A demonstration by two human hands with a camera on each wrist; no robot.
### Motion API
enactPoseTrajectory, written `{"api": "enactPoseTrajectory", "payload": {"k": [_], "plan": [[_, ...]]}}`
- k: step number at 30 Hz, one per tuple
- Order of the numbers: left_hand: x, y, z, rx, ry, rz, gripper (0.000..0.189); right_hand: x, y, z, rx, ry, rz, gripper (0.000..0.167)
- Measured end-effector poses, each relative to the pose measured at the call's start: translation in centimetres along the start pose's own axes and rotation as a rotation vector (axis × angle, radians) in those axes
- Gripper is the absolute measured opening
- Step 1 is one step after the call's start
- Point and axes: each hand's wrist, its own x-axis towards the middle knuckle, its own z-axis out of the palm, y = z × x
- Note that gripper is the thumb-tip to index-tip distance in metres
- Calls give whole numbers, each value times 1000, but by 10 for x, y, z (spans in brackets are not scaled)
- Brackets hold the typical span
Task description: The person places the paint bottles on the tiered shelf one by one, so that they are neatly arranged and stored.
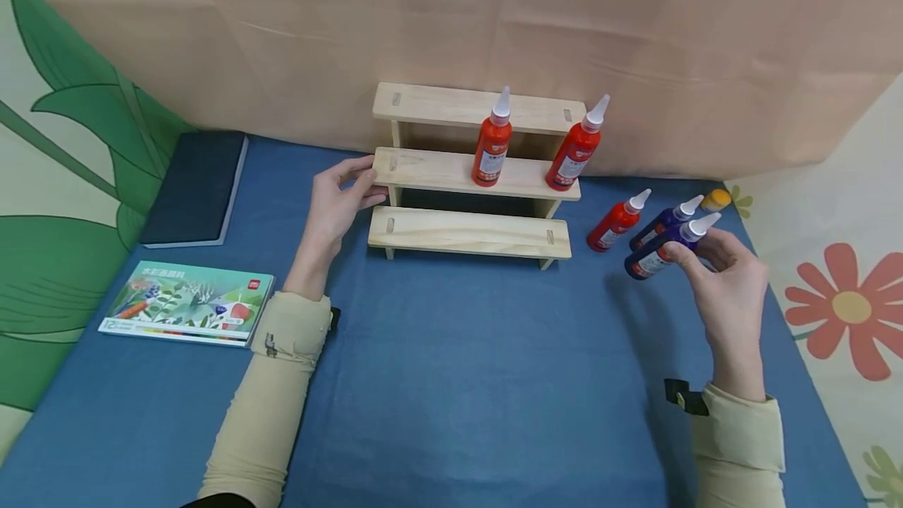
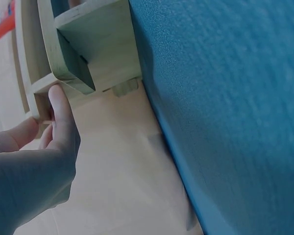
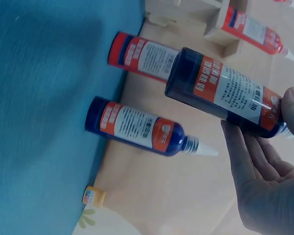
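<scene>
Bottle of dark blue plastic with a white cone nozzle (image 1: 654,260) hangs tilted above a blue-covered desk (image 1: 451,367), gripped near its nozzle end between the thumb and fingers of a person's right hand (image 1: 730,277). A second dark blue bottle (image 3: 132,127) stands on the desk just behind it, near an upright red bottle with a white nozzle (image 1: 611,227). Well apart, the left hand (image 1: 335,202) pinches the left end of the middle board on a three-tiered pale wooden shelf (image 1: 469,234), where two more red bottles (image 1: 491,149) stand. Both forearms, in cuffed beige sleeves (image 1: 739,437), reach forward across the desk, the right thumb pointing toward the shelf.
</scene>
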Motion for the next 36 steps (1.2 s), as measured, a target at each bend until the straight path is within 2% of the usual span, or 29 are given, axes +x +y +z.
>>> {"api": "enactPoseTrajectory", "payload": {"k": [9,20,28,36], "plan": [[-1,1,0,3,-1,-7,41,-6,-13,8,79,13,-43,46],[-1,0,0,13,-2,-4,42,-9,-32,25,81,1,-90,46],[-1,-1,1,13,-3,-5,42,-13,-48,39,105,-22,-170,45],[-1,1,0,4,3,-6,42,-14,-64,51,84,-64,-239,46]]}}
